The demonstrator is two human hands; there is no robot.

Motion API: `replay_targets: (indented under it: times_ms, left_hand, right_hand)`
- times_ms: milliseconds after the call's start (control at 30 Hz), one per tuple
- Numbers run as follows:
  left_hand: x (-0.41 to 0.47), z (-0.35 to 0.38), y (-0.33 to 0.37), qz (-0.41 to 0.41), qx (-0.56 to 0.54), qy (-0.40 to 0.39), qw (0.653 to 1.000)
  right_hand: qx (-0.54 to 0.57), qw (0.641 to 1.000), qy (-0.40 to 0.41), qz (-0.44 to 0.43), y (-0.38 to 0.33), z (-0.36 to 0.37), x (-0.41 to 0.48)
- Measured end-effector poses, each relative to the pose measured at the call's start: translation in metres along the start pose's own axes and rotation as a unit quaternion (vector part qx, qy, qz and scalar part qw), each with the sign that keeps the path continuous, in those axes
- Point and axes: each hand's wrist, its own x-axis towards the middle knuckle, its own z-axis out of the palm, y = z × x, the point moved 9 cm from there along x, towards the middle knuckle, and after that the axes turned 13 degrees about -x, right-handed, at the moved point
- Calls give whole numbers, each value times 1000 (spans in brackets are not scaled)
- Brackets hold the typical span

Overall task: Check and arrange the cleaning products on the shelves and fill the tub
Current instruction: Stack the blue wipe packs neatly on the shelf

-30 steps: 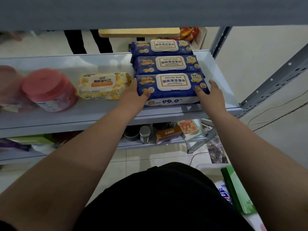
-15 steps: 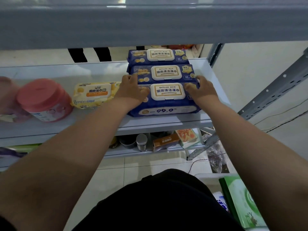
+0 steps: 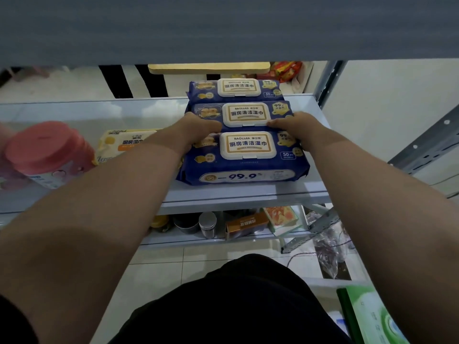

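Both arms reach in under the upper shelf board [image 3: 223, 28].

- Three blue wipe packs lie flat on the shelf [image 3: 223, 194] in one row running front to back, touching: front pack [image 3: 248, 167], middle pack [image 3: 244, 114] and back pack [image 3: 238, 87].
- Left hand [image 3: 200, 129]: lies over the seam just behind the front pack, on the middle pack's near left corner. The fingers [image 3: 216, 125] are bent and turned inward, with the tips up against the white lid.
- Right hand [image 3: 296, 129]: mirrors this on the near right corner, its fingertips [image 3: 273, 124] touching the lid's front edge.
- Both hands are in contact with the middle pack from above. Cannot tell whether the fingers wrap its ends or only press down, as the undersides are hidden.

Edges and room, taken from the front pack:
- A narrow strip of bare shelf lies in front of it before the lip.
- To its right there is a bare band out to the shelf's side edge, with the slanted metal post [image 3: 427, 150] beyond.
- Just left sits a yellow wipe pack [image 3: 124, 141], partly behind the left forearm.
- Farther left is a pink-lidded jar [image 3: 42, 148].
- Open shelf lies behind those two, left of the back pack.
- The board overhead hangs low.
- Below are a small metal tin [image 3: 207, 223] and an orange box [image 3: 246, 224] on the lower shelf.
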Motion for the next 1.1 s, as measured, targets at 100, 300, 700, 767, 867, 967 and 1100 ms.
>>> replay_targets:
  times_ms: [100, 300, 700, 767, 867, 967, 1100]
  left_hand:
    - [-3, 2, 2, 22, -22, -4, 1000]
    - [-6, -11, -2, 74, -115, 0, 991]
    - [-44, -55, 31, 196, -244, 51, 949]
    - [-61, -62, 34, 186, -286, 47, 939]
    - [-87, -75, 21, 144, -302, 58, 941]
    - [-111, -91, -2, 106, -299, 40, 947]
    - [-137, -107, -39, 40, -340, 22, 939]
  right_hand:
    - [-9, 999, 33, -23, -6, -6, 7]
    - [21, 988, 132, -82, -22, -26, 4]
    - [177, 959, 180, -125, -45, -22, -76]
    - [204, 959, 168, -102, -43, -13, -87]
    - [225, 963, 135, -64, -31, 4, -107]
    - [232, 964, 114, -65, -26, 17, -131]
    - [249, 962, 87, -73, -27, 39, -163]
